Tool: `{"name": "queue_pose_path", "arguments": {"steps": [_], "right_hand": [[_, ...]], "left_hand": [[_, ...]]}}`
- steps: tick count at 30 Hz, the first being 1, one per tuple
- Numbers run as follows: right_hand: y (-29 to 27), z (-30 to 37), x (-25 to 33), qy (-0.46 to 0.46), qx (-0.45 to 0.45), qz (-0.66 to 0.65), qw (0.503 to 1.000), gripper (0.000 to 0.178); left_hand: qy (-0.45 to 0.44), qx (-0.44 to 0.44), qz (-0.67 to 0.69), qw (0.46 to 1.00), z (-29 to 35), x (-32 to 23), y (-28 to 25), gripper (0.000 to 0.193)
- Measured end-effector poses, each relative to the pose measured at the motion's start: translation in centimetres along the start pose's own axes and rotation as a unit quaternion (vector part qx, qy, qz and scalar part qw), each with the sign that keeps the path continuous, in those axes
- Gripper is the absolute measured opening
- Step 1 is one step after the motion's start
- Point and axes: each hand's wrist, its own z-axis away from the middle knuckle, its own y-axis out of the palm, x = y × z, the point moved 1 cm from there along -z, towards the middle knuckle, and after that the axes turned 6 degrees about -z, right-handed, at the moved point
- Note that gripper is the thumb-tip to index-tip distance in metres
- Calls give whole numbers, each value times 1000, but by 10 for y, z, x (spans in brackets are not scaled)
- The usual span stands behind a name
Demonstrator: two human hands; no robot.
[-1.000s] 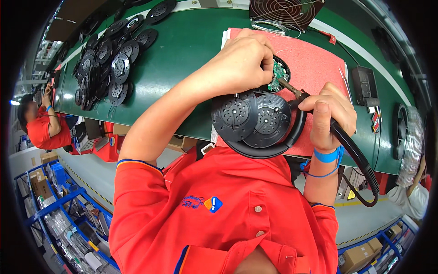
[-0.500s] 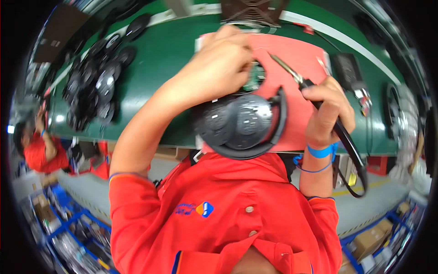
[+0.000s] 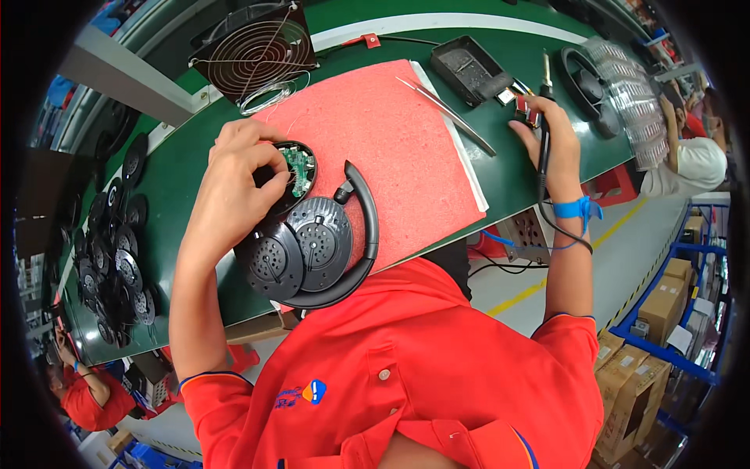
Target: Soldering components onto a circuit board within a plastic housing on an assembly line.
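My left hand (image 3: pixel 238 168) is closed on the rim of an open black headphone ear cup (image 3: pixel 315 166), with a green circuit board (image 3: pixel 299 173) showing inside. Thin wires rise from beside the fingers. Just below lie two round black perforated speaker plates (image 3: pixel 319 248) and the curved black headband (image 3: pixel 367 211), on the near left of a pink foam mat (image 3: pixel 391 148). Off the mat to the right, my right hand (image 3: pixel 561 141) holds a soldering iron (image 3: pixel 545 90), its metal tip pointing away from me. Its fingertips are at a small red and metallic piece (image 3: pixel 528 112) whose kind I cannot make out.
Tweezers (image 3: pixel 453 116) lie along the mat's right edge. Beyond are a black tray (image 3: pixel 461 62) and a caged fan (image 3: pixel 262 59) with a wire coil (image 3: pixel 273 95). Black discs (image 3: pixel 117 250) pile up left. Another headband (image 3: pixel 582 86) and clear plastic trays (image 3: pixel 629 102) stand right.
My right hand has carried the soldering iron from over the mat to the right, beside the black tray. The left hand stays at the ear cup. The whole view has turned.
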Motion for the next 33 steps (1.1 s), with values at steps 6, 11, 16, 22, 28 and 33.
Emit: {"name": "queue_pose_path", "arguments": {"steps": [6,11,16,22,28,33], "right_hand": [[14,-17,6,2,27,30,999,23],[9,-4,-14,-3,39,52,998,23],[6,-4,-22,-3,47,31,998,20],[-21,-17,44,-1,-25,-135,991,19],[16,-44,158,-171,71,-364,913,30],[43,-51,187,-145,98,-493,852,29]], "left_hand": [[40,-46,2,998,9,7,0,6],[12,-106,36,994,20,9,9,13],[-44,-119,55,990,44,15,-2,12],[-23,-187,92,978,42,7,-24,11],[25,-153,241,958,21,-43,-15,34],[-108,-55,457,881,24,-42,-14,18]]}}
